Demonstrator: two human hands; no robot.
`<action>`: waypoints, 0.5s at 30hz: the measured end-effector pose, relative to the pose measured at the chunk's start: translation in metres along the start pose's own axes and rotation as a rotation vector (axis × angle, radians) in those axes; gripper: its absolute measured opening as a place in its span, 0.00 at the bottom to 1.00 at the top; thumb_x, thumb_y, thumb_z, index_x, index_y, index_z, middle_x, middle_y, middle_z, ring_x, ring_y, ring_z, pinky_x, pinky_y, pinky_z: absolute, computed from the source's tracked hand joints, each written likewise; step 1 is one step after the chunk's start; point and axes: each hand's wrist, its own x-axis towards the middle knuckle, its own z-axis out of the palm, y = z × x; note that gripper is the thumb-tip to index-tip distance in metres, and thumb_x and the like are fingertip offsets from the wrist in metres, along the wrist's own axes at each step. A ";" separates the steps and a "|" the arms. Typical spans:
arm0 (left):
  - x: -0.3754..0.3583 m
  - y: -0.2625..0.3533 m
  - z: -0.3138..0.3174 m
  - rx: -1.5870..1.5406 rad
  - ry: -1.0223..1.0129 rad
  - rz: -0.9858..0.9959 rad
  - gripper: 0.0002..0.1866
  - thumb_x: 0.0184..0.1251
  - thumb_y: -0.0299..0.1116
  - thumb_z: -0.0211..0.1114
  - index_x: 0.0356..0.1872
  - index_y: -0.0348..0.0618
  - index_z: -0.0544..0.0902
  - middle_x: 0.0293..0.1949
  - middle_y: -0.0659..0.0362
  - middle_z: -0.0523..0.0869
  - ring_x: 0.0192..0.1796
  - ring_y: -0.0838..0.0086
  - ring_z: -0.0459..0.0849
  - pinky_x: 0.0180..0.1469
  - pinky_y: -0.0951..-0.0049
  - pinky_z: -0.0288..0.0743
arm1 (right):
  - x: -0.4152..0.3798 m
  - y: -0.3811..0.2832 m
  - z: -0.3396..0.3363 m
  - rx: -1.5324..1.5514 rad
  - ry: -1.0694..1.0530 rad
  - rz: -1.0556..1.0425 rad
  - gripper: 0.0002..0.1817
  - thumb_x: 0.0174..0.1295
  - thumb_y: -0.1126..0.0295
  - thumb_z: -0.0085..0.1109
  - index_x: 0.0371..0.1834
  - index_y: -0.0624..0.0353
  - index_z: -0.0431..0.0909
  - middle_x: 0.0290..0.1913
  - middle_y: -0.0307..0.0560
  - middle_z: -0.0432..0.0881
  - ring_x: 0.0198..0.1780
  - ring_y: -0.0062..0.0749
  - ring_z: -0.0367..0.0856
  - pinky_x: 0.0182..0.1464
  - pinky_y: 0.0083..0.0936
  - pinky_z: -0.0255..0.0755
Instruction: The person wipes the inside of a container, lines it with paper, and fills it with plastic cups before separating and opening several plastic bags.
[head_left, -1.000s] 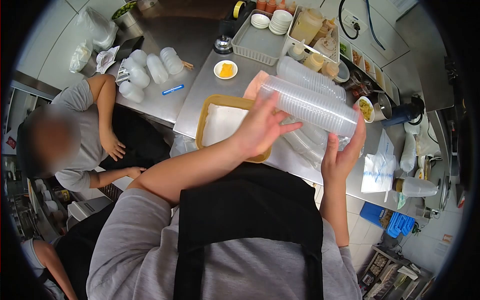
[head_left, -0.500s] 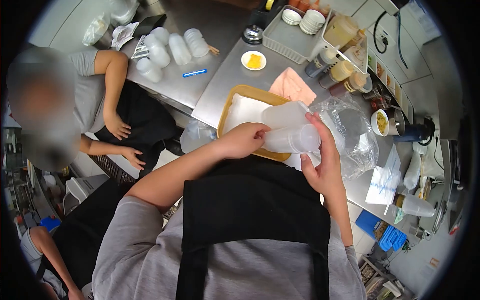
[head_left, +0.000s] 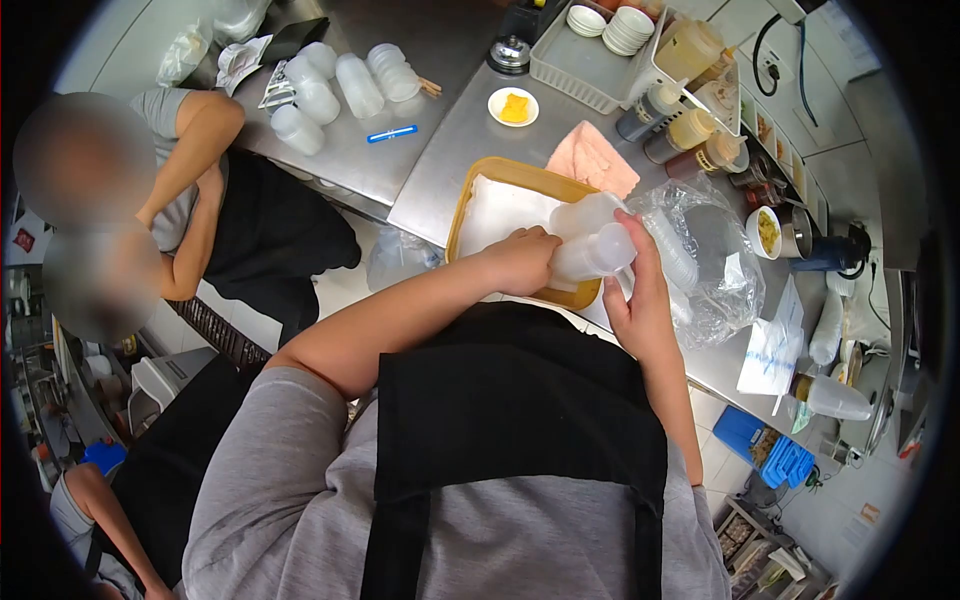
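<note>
Two frosted plastic cups or short stacks of them, an upper one point(head_left: 583, 213) and a lower one point(head_left: 592, 256), lie on their sides over a yellow-brown tray point(head_left: 468, 190) with a white lining. My left hand point(head_left: 525, 262) is closed at the left end of the lower cups, its fingertips partly hidden. My right hand point(head_left: 645, 300) cups the right ends, fingers on the upper one and thumb below the lower one. Beside my right hand lies a clear plastic bag point(head_left: 715, 265) with more cups in it.
A pink cloth point(head_left: 592, 160), a small plate point(head_left: 513, 107) with something yellow, and sauce bottles point(head_left: 690, 135) stand beyond the tray. More plastic cups point(head_left: 358, 85) are on the left counter. A co-worker point(head_left: 190, 200) is at the left; another person's arm point(head_left: 105, 510) shows lower left.
My left hand has moved right and over the cups, covering more of their left ends. The cups sit slightly higher and more tilted. The co-worker's arms have gone from lowered to raised and crossed.
</note>
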 end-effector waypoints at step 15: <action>-0.016 0.005 -0.027 0.113 -0.154 0.026 0.20 0.61 0.33 0.62 0.55 0.39 0.76 0.53 0.49 0.79 0.54 0.54 0.80 0.57 0.61 0.73 | -0.021 -0.014 0.011 -0.204 0.086 -0.038 0.44 0.42 0.64 0.80 0.66 0.55 0.67 0.71 0.54 0.63 0.74 0.61 0.56 0.72 0.48 0.58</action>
